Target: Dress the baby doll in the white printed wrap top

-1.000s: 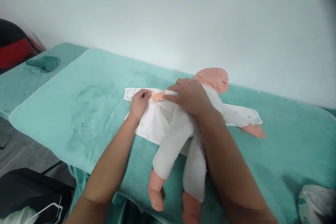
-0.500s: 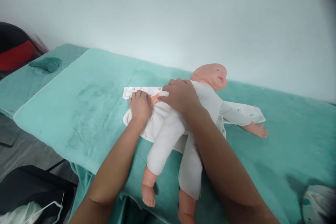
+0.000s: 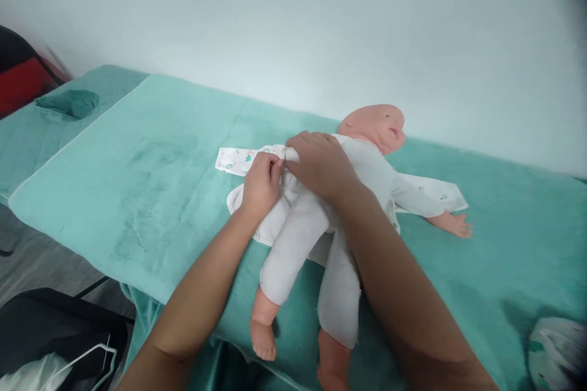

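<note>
A baby doll (image 3: pixel 362 162) in a white bodysuit lies on its back, its head at the wall side and legs pointing toward me. Beneath it a white baby shirt (image 3: pixel 236 160) with a small green print is spread, both sleeves stretched outward. My left hand (image 3: pixel 262 183) is closed in a pinch on white cloth of the shirt beside the left sleeve. My right hand (image 3: pixel 318 162) curls over the doll's left-side arm, its fingertips close to my left thumb. That arm's doll hand is hidden by my hands and the cloth. The doll's other arm (image 3: pixel 419 198) rests over the right sleeve.
A green padded bed (image 3: pixel 151 195) with a face hole (image 3: pixel 68 104) runs along the white wall. A patterned cloth bundle (image 3: pixel 557 351) sits at the lower right. Below the bed's left edge are a black chair (image 3: pixel 59 330) and a white hanger (image 3: pixel 107 351).
My left hand has moved right, up against my right hand. The doll's small hand, visible between them before, is now covered. White cloth has bunched up there.
</note>
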`<action>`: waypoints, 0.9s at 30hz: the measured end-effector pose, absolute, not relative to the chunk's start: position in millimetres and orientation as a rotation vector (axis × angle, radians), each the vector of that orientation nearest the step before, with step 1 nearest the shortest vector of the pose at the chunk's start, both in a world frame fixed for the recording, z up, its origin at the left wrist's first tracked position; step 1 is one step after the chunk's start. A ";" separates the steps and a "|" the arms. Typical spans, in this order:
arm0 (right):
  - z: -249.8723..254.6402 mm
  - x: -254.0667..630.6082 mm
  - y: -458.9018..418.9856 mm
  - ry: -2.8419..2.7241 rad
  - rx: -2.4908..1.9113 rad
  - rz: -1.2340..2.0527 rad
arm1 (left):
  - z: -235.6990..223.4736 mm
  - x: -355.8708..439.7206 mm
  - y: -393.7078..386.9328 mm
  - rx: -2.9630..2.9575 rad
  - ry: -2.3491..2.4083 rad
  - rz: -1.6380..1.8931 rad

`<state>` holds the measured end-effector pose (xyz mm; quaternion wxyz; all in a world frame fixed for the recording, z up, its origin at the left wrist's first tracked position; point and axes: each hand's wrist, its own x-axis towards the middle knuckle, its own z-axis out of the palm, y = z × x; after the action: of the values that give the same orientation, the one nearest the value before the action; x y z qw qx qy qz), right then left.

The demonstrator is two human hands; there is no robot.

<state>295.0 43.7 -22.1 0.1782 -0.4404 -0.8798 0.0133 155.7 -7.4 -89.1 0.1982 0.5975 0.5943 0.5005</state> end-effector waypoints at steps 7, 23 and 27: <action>-19.4 377.5 41.7 -1.730 -1.662 0.057 | -92.5 149.9 -7.1 1.686 1.722 1.307; -66.9 408.3 -6.5 -1.157 -1.736 0.855 | -94.0 148.4 -12.5 1.622 1.764 1.320; -71.0 399.6 -0.1 -0.987 -1.460 1.142 | -93.7 149.4 -13.4 1.691 1.688 1.373</action>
<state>399.6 -0.1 -71.0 0.4977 -0.6030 -0.4077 0.4717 149.4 -13.4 -93.7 0.1915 0.6023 0.6012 0.4891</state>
